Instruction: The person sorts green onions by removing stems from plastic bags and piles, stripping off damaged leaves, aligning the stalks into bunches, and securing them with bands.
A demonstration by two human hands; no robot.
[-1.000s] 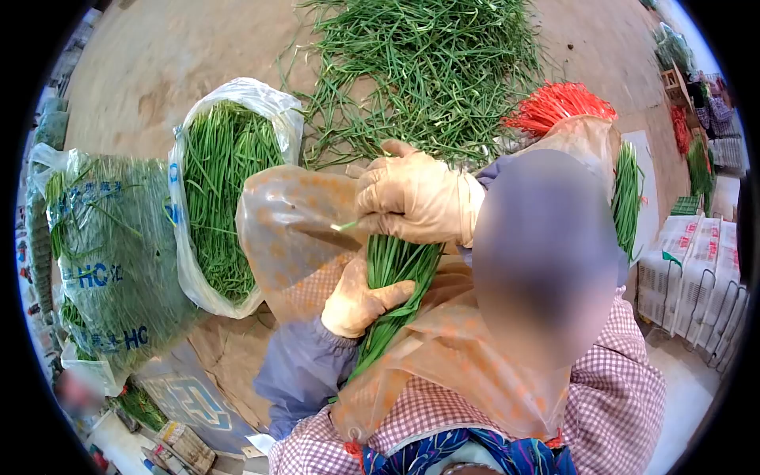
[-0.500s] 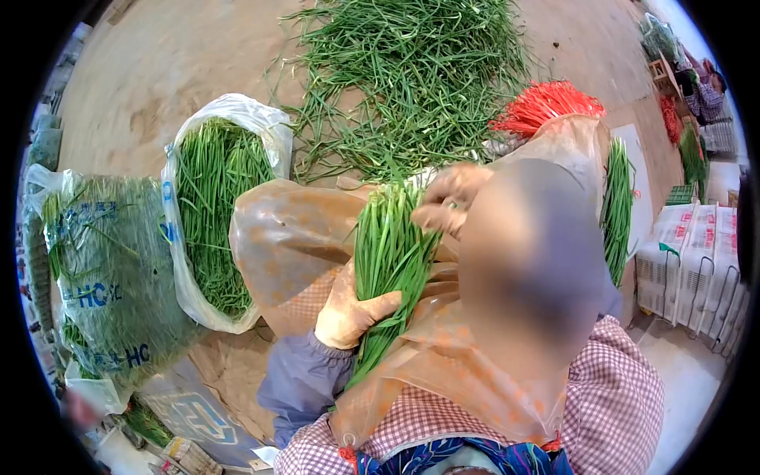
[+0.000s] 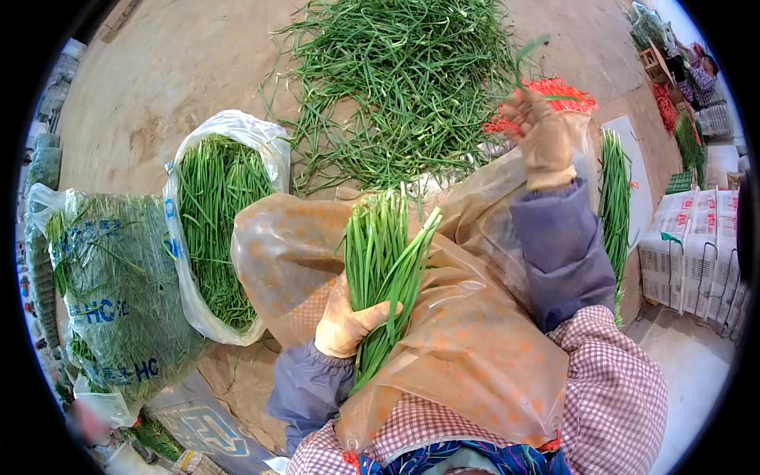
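My left hand (image 3: 342, 323), in a pale glove, is wrapped round the lower part of a bunch of garlic chives (image 3: 378, 257) over my lap. The bunch's pale cut ends point away from me, and a few stalks splay to the right. Farther forward and right, my gloved right hand (image 3: 540, 138) is raised with its fingers curled on a loose chive leaf (image 3: 524, 57), which sticks up past the fingertips. Behind that hand lies a bundle of red ties (image 3: 571, 93), partly hidden by it. A translucent apron (image 3: 475, 332) covers my legs.
A large heap of loose chives (image 3: 404, 79) lies on the floor ahead. To the left stand an open plastic bag of chives (image 3: 222, 229) and a filled printed bag (image 3: 127, 277). A chive bundle (image 3: 614, 190) and white crates (image 3: 689, 245) are at the right; a person (image 3: 701, 79) sits beyond.
My right hand has moved from beside the bunch's cut ends outward to the right and forward, with a leaf in its fingers. The left hand keeps holding the bunch, whose stalks have splayed rightward.
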